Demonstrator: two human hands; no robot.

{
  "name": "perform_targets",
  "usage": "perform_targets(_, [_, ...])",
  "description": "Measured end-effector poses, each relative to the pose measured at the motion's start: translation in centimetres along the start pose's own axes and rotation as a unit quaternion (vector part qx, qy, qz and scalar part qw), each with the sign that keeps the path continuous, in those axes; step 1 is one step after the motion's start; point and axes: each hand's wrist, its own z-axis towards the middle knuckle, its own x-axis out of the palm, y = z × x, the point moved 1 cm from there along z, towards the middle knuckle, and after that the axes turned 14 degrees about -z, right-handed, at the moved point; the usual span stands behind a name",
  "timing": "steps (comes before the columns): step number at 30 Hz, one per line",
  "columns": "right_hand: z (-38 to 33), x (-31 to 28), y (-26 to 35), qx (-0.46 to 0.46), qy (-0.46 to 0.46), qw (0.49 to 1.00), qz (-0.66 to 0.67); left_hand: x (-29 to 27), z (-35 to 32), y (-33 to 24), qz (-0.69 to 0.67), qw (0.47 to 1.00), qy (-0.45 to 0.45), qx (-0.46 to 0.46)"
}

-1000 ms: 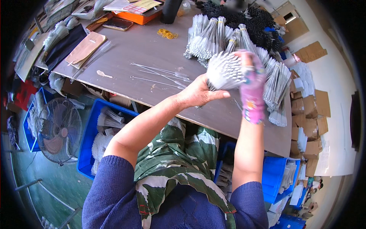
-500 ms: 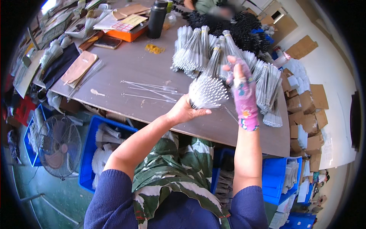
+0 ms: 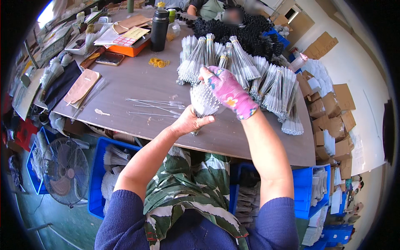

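A bundle of thin wire brushes (image 3: 203, 101), with white tips turned toward me, stands over the near part of the table. My left hand (image 3: 186, 122) is wrapped round its near side, thumb along the bottom. My right hand (image 3: 229, 92), in a pink flowered glove with bare fingertips, is curled against the bundle's far right side; its fingers partly hide the bundle. Left of my left hand, several loose wire brushes (image 3: 156, 104) lie on the brown table (image 3: 125, 85). Just beyond my hands, several tied brush bundles (image 3: 241, 62) stand in a row.
Yellow rubber bands (image 3: 158, 62), a black flask (image 3: 160, 31), a phone (image 3: 110, 58) and an orange box (image 3: 128, 49) sit on the table. A person (image 3: 210, 10) is behind a black bristly heap (image 3: 250, 35). Blue bins (image 3: 96, 179) and a fan (image 3: 64, 171) stand below.
My right hand has swung left and closed in on the bundle, its fingers going from raised to curled. The bundle is turned more upright and lies slightly further left in view.
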Motion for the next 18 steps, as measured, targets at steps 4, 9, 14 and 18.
perform_targets(4, [1.2,-2.7,0.7,0.06,-0.047,0.997,-0.013,-1.3,0.2,1.2,0.026,0.998,0.031,-0.042])
perform_targets(9, [-1.6,-0.2,4.6,-0.163,-0.219,0.909,-0.316,0.4,0.2,0.0,0.027,0.999,0.016,-0.007])
perform_targets(14, [0.7,-1.6,4.3,-0.105,-0.164,0.97,-0.143,-0.6,0.5,1.0,0.01,0.998,0.018,-0.052])
perform_targets(18, [1.1,-3.5,4.6,-0.041,-0.162,0.982,-0.085,-0.3,0.6,1.5,0.026,0.999,0.022,-0.013])
